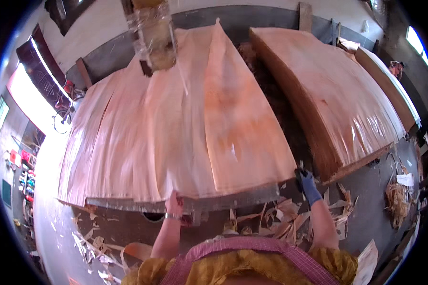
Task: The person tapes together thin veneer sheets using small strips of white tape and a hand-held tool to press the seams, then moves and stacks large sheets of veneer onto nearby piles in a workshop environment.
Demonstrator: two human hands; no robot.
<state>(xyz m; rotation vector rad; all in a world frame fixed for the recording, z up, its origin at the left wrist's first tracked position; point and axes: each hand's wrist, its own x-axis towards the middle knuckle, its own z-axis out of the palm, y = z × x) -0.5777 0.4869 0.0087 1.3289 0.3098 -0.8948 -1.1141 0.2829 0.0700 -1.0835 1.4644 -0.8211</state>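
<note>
Head view: wood veneer sheets fill centre frame.
Left hand: bare, gripping the sheet's near edge.
Right hand: blue-gloved, probably closed on a small tool; blurred.
Risk: thin sheet may split if tugged unevenly.

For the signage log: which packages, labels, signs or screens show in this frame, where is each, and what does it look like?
No readable package, label, sign or screen shows.
Nearest candidates:
Small coloured items, far left edge: red, blue and green blobs, too blurred to tell apart.
White scrap, floor at right: pale, crumpled, unmarked as far as visible.
Otherwise only veneer sheets, with the left hand at their near edge and the gloved right hand beside the veneer stack.
</note>
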